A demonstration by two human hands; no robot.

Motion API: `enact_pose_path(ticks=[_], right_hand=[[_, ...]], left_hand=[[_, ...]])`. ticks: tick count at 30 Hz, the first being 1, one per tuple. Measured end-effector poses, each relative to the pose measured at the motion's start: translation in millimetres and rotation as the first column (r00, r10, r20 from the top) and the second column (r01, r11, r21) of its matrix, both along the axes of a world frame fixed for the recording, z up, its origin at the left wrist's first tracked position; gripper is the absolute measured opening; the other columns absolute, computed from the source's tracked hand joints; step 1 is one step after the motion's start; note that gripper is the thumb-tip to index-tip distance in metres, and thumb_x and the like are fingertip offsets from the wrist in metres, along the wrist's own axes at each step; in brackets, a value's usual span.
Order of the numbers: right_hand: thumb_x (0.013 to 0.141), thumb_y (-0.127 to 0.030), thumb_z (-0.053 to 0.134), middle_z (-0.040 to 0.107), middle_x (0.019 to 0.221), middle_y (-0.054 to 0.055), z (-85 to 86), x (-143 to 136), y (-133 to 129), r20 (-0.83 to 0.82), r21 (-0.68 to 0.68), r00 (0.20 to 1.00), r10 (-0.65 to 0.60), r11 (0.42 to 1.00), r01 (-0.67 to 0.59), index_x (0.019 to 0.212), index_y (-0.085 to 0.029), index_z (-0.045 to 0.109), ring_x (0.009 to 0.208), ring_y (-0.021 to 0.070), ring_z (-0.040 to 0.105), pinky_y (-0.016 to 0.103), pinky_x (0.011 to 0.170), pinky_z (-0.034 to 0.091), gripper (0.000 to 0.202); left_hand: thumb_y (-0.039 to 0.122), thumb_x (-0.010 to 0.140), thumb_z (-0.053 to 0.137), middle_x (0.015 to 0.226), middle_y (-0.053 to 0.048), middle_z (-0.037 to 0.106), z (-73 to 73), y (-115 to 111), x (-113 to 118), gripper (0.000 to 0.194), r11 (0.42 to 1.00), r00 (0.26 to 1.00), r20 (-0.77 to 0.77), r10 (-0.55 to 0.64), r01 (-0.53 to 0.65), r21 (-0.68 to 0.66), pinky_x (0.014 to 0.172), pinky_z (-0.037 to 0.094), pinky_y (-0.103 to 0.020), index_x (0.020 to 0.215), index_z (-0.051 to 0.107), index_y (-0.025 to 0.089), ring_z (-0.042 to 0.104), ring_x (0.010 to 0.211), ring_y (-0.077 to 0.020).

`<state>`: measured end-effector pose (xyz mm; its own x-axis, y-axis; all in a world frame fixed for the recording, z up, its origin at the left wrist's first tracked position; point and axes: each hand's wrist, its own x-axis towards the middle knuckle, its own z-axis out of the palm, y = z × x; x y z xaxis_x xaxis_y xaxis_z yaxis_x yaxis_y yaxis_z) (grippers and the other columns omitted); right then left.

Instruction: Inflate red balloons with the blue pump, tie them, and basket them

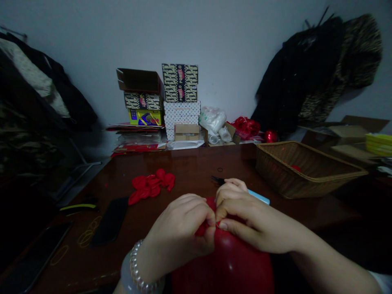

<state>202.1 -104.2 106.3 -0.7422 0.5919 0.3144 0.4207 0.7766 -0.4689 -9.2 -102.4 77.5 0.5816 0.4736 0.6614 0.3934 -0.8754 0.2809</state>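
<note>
Plainly, left hand (187, 223) pinches balloon (232, 265)

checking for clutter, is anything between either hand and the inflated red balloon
Nothing visible: the left hand and right hand both pinch the inflated red balloon. The blue-handled tool lies beyond the right hand, not between.

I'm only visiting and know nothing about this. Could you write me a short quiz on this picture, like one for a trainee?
1. True or false: the left hand and the right hand both touch the inflated red balloon.
2. What colour is the small item in the wicker basket? (a) blue (b) red (c) yellow
3. Fill in: the beaded bracelet is on the ____ wrist.

Key: 1. True. 2. b. 3. left.
</note>
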Motion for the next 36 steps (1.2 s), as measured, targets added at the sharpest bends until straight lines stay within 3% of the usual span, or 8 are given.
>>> enact_pose_path(ticks=[5, 9, 16, 24, 36], right_hand=[[0.093, -0.019, 0.053, 0.058, 0.089, 0.001, -2.4, 1.3, 0.6, -0.013, -0.017, 1.000, -0.021, 1.000, 0.021, 0.089, -0.020, 0.059, 0.091, 0.0160, 0.051, 0.040, 0.097, 0.033, 0.007], [0.092, -0.020, 0.057, 0.059, 0.085, 0.001, -6.5, 1.6, 2.6, -0.050, -0.041, 0.997, -0.061, 0.997, 0.059, 0.086, -0.020, 0.059, 0.087, 0.0164, 0.052, 0.036, 0.087, 0.036, 0.006], [0.091, -0.022, 0.060, 0.061, 0.084, 0.000, -11.3, 2.0, 9.1, -0.089, -0.073, 0.995, -0.052, 0.996, 0.045, 0.084, -0.019, 0.061, 0.087, 0.0153, 0.053, 0.034, 0.084, 0.037, 0.008], [0.092, -0.027, 0.059, 0.063, 0.083, 0.000, -16.4, -2.8, 18.0, -0.063, -0.084, 0.996, -0.070, 0.994, 0.064, 0.082, -0.019, 0.061, 0.084, 0.0151, 0.054, 0.033, 0.081, 0.037, 0.014], [0.095, -0.038, 0.053, 0.062, 0.081, 0.001, -12.3, -1.9, 14.8, -0.097, -0.147, 0.995, -0.026, 0.989, 0.011, 0.081, -0.018, 0.063, 0.082, 0.0144, 0.054, 0.031, 0.080, 0.039, 0.027]], left_hand=[[0.002, 0.073, 0.059, 0.081, -0.002, 0.063, 3.7, 1.4, 1.0, 0.018, 0.999, 0.999, 0.015, -0.035, 0.035, -0.002, 0.070, 0.046, -0.029, 0.081, 0.058, 0.018, 0.057, 0.077, -0.0143], [0.002, 0.077, 0.058, 0.077, -0.002, 0.063, 4.8, 3.5, 2.8, 0.017, 0.997, 0.999, -0.001, -0.044, 0.044, 0.068, 0.071, 0.043, -0.031, 0.081, 0.060, 0.019, 0.056, 0.075, -0.0143], [0.009, 0.084, 0.059, 0.078, -0.002, 0.064, 5.4, 5.5, 1.2, 0.010, 0.999, 0.998, -0.058, -0.036, 0.038, 0.034, 0.075, 0.043, -0.032, 0.082, 0.062, 0.019, 0.057, 0.077, -0.0147], [0.008, 0.081, 0.056, 0.073, -0.002, 0.059, 0.1, 7.5, 1.2, 0.011, 0.993, 0.991, -0.107, 0.084, -0.074, 0.090, 0.070, 0.041, -0.032, 0.075, 0.058, 0.017, 0.052, 0.072, -0.0157], [0.006, 0.074, 0.054, 0.068, -0.001, 0.059, -3.4, 12.8, 6.1, 0.013, 0.995, 0.996, 0.044, -0.075, 0.071, 0.077, 0.068, 0.043, -0.032, 0.074, 0.055, 0.019, 0.054, 0.066, -0.0138]])
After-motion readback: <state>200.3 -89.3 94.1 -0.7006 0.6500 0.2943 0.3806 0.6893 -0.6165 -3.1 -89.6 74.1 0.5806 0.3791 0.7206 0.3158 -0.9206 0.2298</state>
